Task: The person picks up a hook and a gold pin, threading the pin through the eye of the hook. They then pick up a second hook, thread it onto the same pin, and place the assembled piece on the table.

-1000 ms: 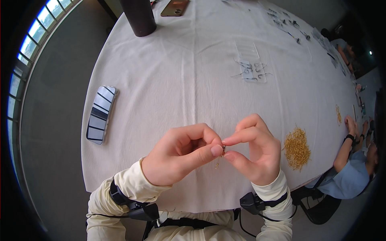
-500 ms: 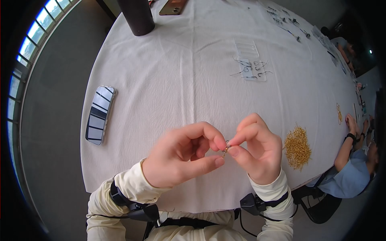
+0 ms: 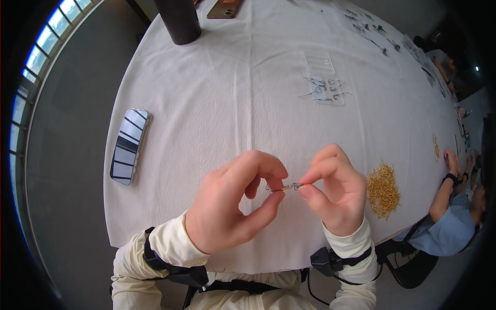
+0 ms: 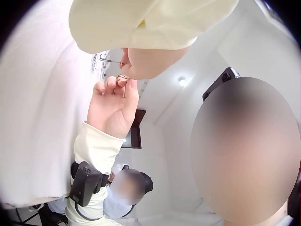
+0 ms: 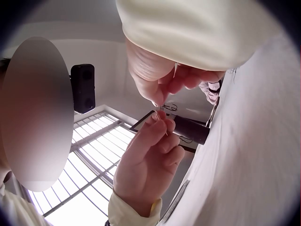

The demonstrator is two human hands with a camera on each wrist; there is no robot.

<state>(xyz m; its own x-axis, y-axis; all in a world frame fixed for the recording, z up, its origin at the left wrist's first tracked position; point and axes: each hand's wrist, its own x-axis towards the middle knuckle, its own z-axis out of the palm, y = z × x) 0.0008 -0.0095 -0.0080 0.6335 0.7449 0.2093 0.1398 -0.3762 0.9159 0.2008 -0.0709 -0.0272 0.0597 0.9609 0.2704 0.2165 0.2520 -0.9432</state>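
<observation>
My left hand (image 3: 227, 201) pinches a thin fish hook between thumb and forefinger; its bent wire (image 3: 268, 188) sticks out behind the fingertips. Opposite it, my right hand (image 3: 338, 194) grips dark looped wire (image 3: 296, 186), like another hook, with thumb and forefinger. A small gold connector (image 3: 287, 188) spans the gap between the two pinches. In the left wrist view the hook (image 4: 106, 58) points out past the left fingers, and a wire loop (image 4: 123, 76) shows at the right fingertips. Wire loops (image 5: 169, 108) also stand out at the fingers in the right wrist view.
A pile of small gold pieces (image 3: 384, 191) lies right of my right hand. Farther back is a clear plastic case (image 3: 338, 98) with several hooks. A phone (image 3: 130, 147) lies at left, a dark cylinder (image 3: 178, 23) behind. Another person's arm (image 3: 442, 194) rests at the right edge.
The hands have drawn slightly apart, so the gold connector and hook wire now stretch between the fingertips. The left hand has turned and its thumb and forefinger have come back together.
</observation>
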